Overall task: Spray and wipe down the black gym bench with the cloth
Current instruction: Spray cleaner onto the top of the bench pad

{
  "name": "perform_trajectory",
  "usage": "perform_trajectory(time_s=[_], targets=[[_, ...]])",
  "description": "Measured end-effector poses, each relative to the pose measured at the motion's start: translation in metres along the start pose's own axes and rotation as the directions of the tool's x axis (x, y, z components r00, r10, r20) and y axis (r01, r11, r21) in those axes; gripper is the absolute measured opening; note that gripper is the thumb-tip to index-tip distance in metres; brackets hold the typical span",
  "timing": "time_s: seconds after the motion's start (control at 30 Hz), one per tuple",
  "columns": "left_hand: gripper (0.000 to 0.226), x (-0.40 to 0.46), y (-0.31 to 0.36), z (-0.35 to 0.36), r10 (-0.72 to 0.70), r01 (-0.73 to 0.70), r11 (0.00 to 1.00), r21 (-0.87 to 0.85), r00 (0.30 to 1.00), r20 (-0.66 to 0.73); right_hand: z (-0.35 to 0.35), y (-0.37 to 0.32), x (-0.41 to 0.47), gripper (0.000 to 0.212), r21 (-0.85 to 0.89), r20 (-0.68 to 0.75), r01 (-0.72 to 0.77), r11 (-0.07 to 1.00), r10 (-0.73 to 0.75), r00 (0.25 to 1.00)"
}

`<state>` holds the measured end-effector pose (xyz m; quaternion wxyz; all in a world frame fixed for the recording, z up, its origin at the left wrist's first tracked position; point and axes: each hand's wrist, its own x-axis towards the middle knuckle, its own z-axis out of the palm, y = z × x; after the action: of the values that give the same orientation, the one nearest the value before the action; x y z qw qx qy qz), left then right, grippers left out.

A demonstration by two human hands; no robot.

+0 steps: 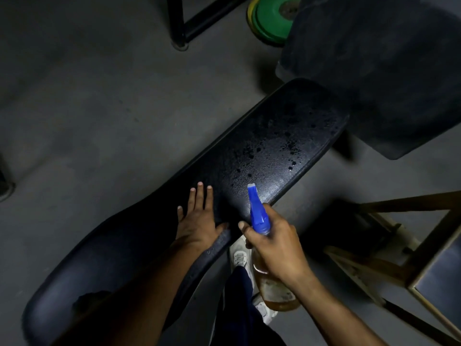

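Head view, mid-spray. My right hand point(277, 243) has its grip closed around the neck of one bottle point(269, 278), a clear body of amber liquid with a blue trigger head point(258, 213) whose nozzle points out over the black surface point(269, 146), low above it. I judge the bottle light and stiff, part full, its liquid likely to slosh; the neck just under the trigger is the right hold, as it leaves a finger free to pump. My left hand point(199, 221) lies flat on the surface beside the bottle, fingers spread, its grip open and holding nothing. The surface is one long padded bench running from lower left to upper right; its far half carries dark droplets, and the near half looks dry. I judge the vinyl firm with slight give and slick where wet, so a wipe should press flat. No cloth is visible; I cannot tell where it is. Counted: one bottle, one bench, two hands, two white shoes point(240, 255) on the floor under the bottle, and a stack of plates point(270, 18) by the far frame, green over yellow.
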<state>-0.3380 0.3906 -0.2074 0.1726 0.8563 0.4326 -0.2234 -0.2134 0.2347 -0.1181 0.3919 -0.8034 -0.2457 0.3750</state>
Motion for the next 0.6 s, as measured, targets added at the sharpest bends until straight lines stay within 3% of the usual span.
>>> perform_trajectory(time_s=[0.17, 0.6], targets=[[0.112, 0.001, -0.002, 0.0, 0.004, -0.004, 1.0, -0.014, 1.0, 0.024, 0.006, 0.006, -0.014, 0.023, 0.018, 0.001, -0.037, 0.999, 0.037, 0.999], [0.112, 0.0, 0.001, -0.003, 0.007, -0.005, 0.999, -0.038, 0.998, 0.055, -0.018, 0.035, -0.031, 0.024, 0.075, -0.165, -0.164, 0.984, 0.174, 0.971]])
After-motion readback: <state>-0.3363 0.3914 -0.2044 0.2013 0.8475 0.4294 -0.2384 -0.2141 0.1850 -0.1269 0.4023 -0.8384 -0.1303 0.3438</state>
